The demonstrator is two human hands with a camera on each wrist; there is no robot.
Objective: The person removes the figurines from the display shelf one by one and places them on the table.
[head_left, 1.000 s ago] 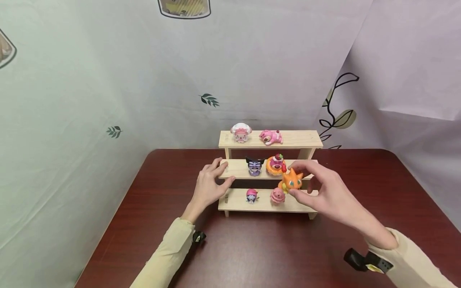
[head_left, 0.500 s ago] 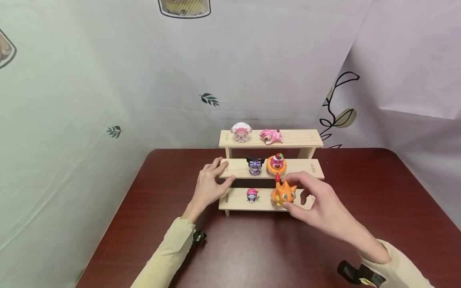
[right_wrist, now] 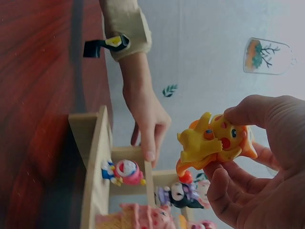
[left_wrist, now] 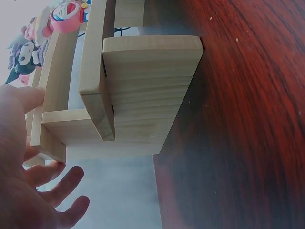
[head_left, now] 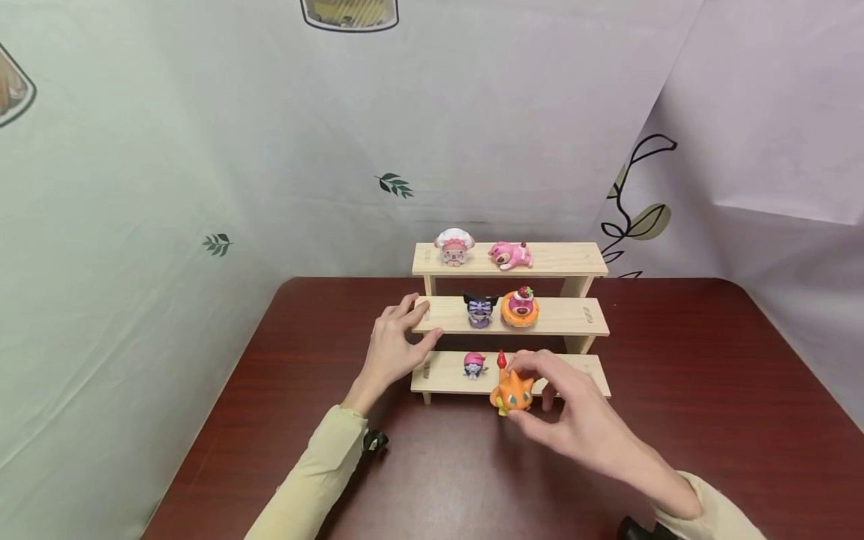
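Note:
My right hand (head_left: 580, 424) pinches an orange toy figurine (head_left: 514, 391) between thumb and fingers, in front of the lowest tier of a wooden three-tier display shelf (head_left: 574, 318). The figurine has a yellow belly, blue eyes and a red-tipped tail; the right wrist view shows its yellow front (right_wrist: 198, 145). At the shelf's left end, my left hand (head_left: 394, 346) grips the middle tier's board, thumb along the front edge and fingers toward the back. A pink-hatted figurine (head_left: 474, 365) stands on the lowest tier. Mostly hidden behind my right hand is a pink ice-cream-like figurine (right_wrist: 143, 217).
On the middle tier are a purple figurine with black ears (head_left: 480, 310) and a bear in an orange ring (head_left: 520, 307). The top tier carries a white-hatted figurine (head_left: 455, 247) and a lying pink bear (head_left: 510, 256). A dark red table (head_left: 445, 465) bears the shelf, before a printed cloth backdrop (head_left: 304, 135).
My right hand has carried the orange figurine down and toward me, slightly left, from in front of the middle tier to the lowest tier's front edge. The left hand keeps its place.

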